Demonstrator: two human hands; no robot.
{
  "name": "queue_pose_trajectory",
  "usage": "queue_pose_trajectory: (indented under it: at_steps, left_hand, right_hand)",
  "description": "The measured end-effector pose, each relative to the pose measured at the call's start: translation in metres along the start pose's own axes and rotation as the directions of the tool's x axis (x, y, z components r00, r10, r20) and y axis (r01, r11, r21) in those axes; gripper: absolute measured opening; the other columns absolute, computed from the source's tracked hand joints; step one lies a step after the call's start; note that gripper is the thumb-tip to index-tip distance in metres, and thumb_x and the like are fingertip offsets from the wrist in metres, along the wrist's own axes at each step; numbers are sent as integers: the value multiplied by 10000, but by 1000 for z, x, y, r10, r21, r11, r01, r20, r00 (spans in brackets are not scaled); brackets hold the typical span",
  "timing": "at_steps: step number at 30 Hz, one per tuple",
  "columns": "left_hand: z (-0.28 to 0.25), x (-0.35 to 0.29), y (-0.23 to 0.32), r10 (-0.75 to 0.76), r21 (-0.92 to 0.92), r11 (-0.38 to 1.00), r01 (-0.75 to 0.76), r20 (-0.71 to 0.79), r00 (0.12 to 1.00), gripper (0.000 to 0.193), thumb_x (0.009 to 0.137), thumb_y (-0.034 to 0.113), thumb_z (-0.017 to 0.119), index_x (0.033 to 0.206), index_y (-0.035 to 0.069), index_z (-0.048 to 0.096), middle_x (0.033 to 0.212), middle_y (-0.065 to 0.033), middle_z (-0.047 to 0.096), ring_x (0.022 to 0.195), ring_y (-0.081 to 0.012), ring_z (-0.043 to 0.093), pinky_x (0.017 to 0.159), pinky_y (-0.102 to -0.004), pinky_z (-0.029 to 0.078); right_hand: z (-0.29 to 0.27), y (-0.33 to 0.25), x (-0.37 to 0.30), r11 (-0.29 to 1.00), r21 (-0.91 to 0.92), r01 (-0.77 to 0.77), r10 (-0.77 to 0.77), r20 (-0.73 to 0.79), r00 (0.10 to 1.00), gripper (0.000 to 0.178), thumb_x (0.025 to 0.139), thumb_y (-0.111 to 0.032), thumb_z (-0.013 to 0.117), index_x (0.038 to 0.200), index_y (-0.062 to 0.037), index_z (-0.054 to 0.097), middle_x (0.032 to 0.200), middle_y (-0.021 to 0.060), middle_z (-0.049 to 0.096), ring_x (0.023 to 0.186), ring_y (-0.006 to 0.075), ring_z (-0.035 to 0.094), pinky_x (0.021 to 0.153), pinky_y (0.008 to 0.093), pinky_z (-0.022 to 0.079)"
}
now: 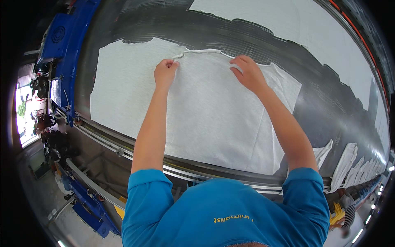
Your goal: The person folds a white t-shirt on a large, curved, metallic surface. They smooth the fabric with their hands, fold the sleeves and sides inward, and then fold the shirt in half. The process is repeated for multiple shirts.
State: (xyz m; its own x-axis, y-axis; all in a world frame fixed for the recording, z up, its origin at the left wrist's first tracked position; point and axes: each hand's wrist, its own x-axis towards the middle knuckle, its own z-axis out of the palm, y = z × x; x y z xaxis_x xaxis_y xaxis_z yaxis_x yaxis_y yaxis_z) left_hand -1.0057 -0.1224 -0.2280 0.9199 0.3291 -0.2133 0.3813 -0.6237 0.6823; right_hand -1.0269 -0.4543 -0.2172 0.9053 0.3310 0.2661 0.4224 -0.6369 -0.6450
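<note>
Pinching the white garment [214, 119] at its neckline mid-frame, left hand [165, 73] and right hand [247, 72] grip opposite shoulders, cloth trailing toward the frame's bottom.

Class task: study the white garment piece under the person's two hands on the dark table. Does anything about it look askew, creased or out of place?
Only a little. The white garment piece lies mostly flat on the dark table, but its neckline edge is lifted and curled where the left hand pinches it. The right hand presses near the same edge. No stains or tears show.
</note>
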Motion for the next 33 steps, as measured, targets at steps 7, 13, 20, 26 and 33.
queue_pose_trajectory:
  at_steps: [7, 13, 20, 26, 33]
  left_hand:
    - [19, 6, -2, 109, -237, 962, -139, -135, 985, 186, 939, 201, 681, 1036, 45, 651, 960, -59, 696, 825, -156, 648, 775, -300, 519]
    - [24, 9, 14, 258, -229, 922, -312, -234, 937, 141, 994, 119, 610, 1073, 64, 713, 1033, -46, 710, 852, -133, 629, 776, -283, 501]
    - [32, 23, 12, 324, -28, 941, -336, -196, 926, 208, 990, 115, 608, 1132, 70, 753, 1108, -102, 716, 989, -233, 685, 892, -332, 524]
    - [26, 20, 20, 244, -37, 968, -248, -78, 967, 264, 997, 223, 620, 1188, 78, 729, 1268, -147, 655, 1124, -273, 640, 978, -380, 492]
    - [63, -53, 17, 671, 359, 669, -651, 85, 736, 681, 1012, 500, 549, 1492, 23, 468, 1577, -270, 361, 1447, -433, 339, 1191, -569, 228]
  right_hand:
    - [48, 15, 62, 996, -94, 4, -7, -30, 1000, 149, 901, -122, 708, 1043, -74, 712, 1020, 75, 651, 1062, 292, 614, 926, 469, 472]
    - [49, 21, 75, 994, 19, -112, 113, -117, 987, 139, 935, -168, 673, 894, -38, 700, 875, 128, 676, 877, 336, 664, 799, 477, 512]
    - [49, 25, 82, 976, -73, -207, 205, -28, 978, 224, 936, -229, 678, 871, -15, 688, 858, 157, 689, 818, 363, 672, 732, 468, 532]
    - [34, 11, 77, 887, 228, -402, 414, -2, 910, 224, 945, -234, 689, 1033, -30, 715, 970, 132, 719, 865, 274, 692, 787, 384, 546]
    - [-28, -1, -47, 804, 345, -484, 573, -234, 785, 233, 990, -185, 658, 1152, -24, 701, 1047, 87, 725, 971, 181, 692, 872, 302, 524]
